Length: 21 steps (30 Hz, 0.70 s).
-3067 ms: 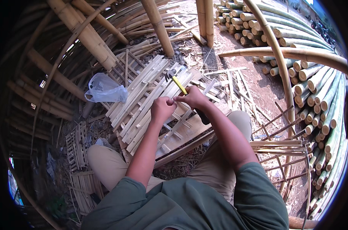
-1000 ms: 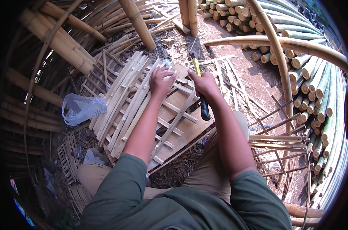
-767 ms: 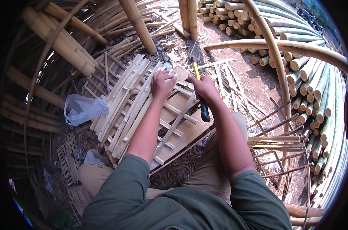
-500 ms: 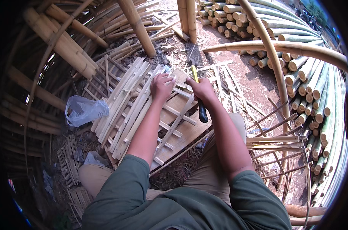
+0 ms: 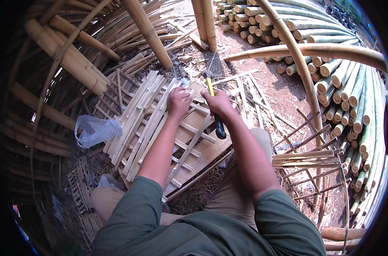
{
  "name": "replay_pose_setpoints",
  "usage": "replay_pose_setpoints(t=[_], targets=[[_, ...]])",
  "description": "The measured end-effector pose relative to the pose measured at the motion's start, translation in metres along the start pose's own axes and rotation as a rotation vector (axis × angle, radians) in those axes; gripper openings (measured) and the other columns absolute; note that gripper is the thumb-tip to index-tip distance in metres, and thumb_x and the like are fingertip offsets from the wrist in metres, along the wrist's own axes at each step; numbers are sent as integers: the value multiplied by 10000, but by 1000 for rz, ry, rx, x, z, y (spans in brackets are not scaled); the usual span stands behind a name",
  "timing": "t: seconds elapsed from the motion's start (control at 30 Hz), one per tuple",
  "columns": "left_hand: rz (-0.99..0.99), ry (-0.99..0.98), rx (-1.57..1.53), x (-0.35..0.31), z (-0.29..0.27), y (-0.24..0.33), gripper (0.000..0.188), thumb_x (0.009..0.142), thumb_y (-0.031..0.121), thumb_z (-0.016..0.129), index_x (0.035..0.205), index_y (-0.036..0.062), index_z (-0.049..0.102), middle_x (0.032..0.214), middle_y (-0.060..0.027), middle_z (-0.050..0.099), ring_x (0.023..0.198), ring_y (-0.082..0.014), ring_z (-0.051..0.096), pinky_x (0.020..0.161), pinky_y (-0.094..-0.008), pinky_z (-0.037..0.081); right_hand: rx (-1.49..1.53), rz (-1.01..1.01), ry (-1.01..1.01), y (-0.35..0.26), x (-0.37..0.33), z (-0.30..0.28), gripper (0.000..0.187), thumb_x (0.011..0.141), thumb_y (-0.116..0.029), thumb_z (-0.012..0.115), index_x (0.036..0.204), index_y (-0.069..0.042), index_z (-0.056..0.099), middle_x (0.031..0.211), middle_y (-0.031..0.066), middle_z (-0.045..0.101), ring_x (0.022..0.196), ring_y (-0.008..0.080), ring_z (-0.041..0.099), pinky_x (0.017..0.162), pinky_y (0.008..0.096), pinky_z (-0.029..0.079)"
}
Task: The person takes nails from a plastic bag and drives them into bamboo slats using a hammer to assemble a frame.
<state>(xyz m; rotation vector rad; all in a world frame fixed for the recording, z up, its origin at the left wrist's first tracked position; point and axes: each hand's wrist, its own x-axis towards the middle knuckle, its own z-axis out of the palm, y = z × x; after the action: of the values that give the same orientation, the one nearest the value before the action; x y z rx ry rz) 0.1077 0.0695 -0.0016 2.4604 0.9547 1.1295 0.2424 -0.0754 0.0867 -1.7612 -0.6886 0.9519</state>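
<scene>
Bamboo slat frame (image 5: 159, 128) under left hand (image 5: 179, 100) fingers (flat, holding nothing); right hand (image 5: 218, 102) fingers grip hammer (image 5: 214, 106).

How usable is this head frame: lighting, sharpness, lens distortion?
Head view: hard sunlight on the dirt ground, with deep shade at the left rim. The hands are sharp, no motion blur: the left hand rests on the bamboo lattice, the right hand grips the hammer. Strong fisheye: the long bamboo pole bows, and the corners are black.
</scene>
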Motion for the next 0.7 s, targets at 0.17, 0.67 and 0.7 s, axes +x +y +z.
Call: replay_pose_setpoints(t=[0.17, 0.67, 0.7], targets=[[25, -4, -11, -3, -3, 2, 123, 761, 172, 751, 822, 66, 759, 1070, -82, 635, 1064, -259, 572, 952, -371, 448, 1, 13, -11, -4, -4, -3, 448, 858, -368, 688, 730, 51, 596, 612, 111, 601, 451, 195, 591, 410, 334, 479], [-240, -103, 32, 1, -10, 15, 230, 725, 405, 802, 829, 200, 789, 1281, -14, 569, 1284, -236, 450, 1095, -387, 323, -52, -158, 29, -5, -17, 3, 322, 927, -257, 582, 1025, 47, 625, 744, 199, 649, 659, 280, 645, 652, 408, 507], [-239, -103, 68, 1, -12, 15, 242, 732, 415, 798, 839, 198, 789, 1293, -29, 563, 1300, -244, 436, 1106, -383, 312, -60, -163, 27, 1, -15, 7, 322, 927, -257, 582, 1025, 47, 625, 744, 199, 649, 659, 280, 645, 652, 408, 507]])
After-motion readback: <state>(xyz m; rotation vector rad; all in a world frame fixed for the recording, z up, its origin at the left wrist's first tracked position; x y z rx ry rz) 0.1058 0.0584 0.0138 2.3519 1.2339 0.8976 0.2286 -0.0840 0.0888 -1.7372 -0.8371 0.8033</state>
